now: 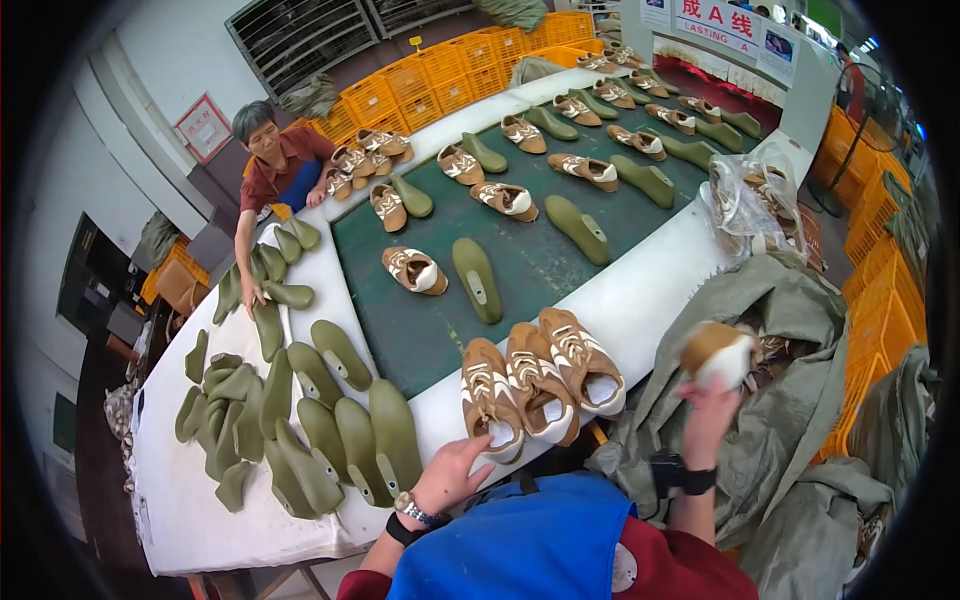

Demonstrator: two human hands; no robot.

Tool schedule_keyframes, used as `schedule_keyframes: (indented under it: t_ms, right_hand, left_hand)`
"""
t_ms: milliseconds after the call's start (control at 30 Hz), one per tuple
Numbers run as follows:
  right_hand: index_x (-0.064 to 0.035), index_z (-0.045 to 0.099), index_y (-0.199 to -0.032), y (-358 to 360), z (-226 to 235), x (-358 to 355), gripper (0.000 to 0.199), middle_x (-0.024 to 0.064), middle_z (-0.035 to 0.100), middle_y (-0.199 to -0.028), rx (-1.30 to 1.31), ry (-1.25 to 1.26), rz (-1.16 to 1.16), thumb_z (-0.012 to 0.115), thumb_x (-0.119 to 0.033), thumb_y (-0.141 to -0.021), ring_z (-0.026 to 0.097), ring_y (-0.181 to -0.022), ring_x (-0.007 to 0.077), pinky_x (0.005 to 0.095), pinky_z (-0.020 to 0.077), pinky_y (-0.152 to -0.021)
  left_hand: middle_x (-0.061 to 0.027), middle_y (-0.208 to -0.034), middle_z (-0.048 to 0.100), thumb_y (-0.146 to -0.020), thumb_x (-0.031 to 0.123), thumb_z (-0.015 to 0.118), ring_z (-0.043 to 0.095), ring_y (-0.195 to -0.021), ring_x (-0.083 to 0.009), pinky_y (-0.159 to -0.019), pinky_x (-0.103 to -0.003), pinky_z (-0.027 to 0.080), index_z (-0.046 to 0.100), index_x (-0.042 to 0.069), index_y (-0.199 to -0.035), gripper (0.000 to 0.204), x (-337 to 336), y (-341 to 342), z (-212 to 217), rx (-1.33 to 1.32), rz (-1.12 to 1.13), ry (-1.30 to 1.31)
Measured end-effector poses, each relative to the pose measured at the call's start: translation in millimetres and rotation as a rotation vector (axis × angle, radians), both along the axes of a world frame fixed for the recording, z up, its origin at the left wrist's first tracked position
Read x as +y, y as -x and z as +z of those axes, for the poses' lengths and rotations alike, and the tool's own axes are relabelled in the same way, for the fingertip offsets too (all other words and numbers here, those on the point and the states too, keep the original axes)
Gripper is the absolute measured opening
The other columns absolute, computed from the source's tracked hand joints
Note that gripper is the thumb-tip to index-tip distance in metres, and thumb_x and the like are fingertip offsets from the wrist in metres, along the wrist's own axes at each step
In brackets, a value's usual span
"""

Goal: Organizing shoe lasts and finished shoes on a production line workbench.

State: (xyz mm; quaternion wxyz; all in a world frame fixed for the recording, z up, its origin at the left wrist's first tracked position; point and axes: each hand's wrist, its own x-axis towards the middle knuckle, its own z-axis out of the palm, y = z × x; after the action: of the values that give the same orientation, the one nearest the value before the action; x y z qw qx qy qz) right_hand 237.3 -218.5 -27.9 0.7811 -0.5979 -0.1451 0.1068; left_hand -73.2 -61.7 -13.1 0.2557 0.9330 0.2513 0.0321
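Note:
My left hand (pixel 452 474) rests with fingers apart against the heel of the leftmost of three brown-and-white shoe uppers (pixel 540 375) lined up on the white table edge (pixel 640 290). My right hand (pixel 708 405) is raised to the right and grips another brown shoe upper (pixel 718 352), which is blurred, above a grey-green sack (pixel 780 420). A cluster of olive-green shoe lasts (pixel 330 430) lies just left of my left hand.
A dark green conveyor belt (pixel 520 260) carries several shoe uppers paired with green lasts away from me. A person in a red shirt (pixel 275 165) across the table touches lasts at the far left. Orange crates (pixel 440 75) stand behind; a clear plastic bag of uppers (pixel 745 205) lies right.

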Motion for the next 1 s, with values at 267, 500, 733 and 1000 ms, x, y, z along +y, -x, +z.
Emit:
schedule_keyframes:
  t_ms: [267,500,733,1000]
  right_hand:
    - [-0.0111,0.054,-0.079,113.2,52.2,67.2,0.028,0.0029,0.051,-0.082,-1.376,0.297,0.928,0.071,-0.025,-0.061,0.054,-0.064,0.0215,0.0333,0.0451,-0.056]
    - [-0.0060,0.059,-0.087,182.4,63.1,91.4,0.024,0.0060,0.056,-0.094,-0.970,0.020,1.115,0.072,-0.015,-0.068,0.058,-0.068,0.0185,0.0277,0.0476,-0.059]
    - [-0.0137,0.053,-0.116,278.0,69.2,111.5,0.052,0.0080,0.051,-0.101,-0.940,0.248,1.209,0.072,-0.030,-0.070,0.058,-0.068,0.0203,0.0302,0.0488,-0.059]
    - [-0.0031,0.059,-0.095,361.3,69.2,156.1,0.031,0.0109,0.062,-0.080,-1.012,0.310,1.405,0.071,-0.020,-0.072,0.063,-0.073,0.0235,0.0313,0.0494,-0.063]
  left_hand:
    - [-0.0176,-0.133,0.037,-0.078,0.013,0.064,0.038,-0.122,-0.0230,-0.098,-0.033,0.034,0.005,0.010,-0.141,0.086,23.9,-26.8,43.5,-0.797,0.214,0.859]
    - [-0.0138,-0.120,0.049,-0.082,0.006,0.056,0.051,-0.106,-0.0169,-0.089,-0.028,0.042,0.024,0.001,-0.136,0.063,27.3,52.5,29.1,-0.882,0.532,0.568]
    - [-0.0143,-0.122,0.047,-0.083,0.004,0.052,0.048,-0.109,-0.0173,-0.090,-0.028,0.041,0.024,0.000,-0.135,0.060,17.5,156.0,15.3,-0.998,0.740,0.410]
    - [-0.0158,-0.119,0.049,-0.086,0.014,0.057,0.047,-0.109,-0.0201,-0.092,-0.032,0.040,0.022,0.002,-0.137,0.063,9.1,276.9,7.0,-0.963,0.708,0.600]
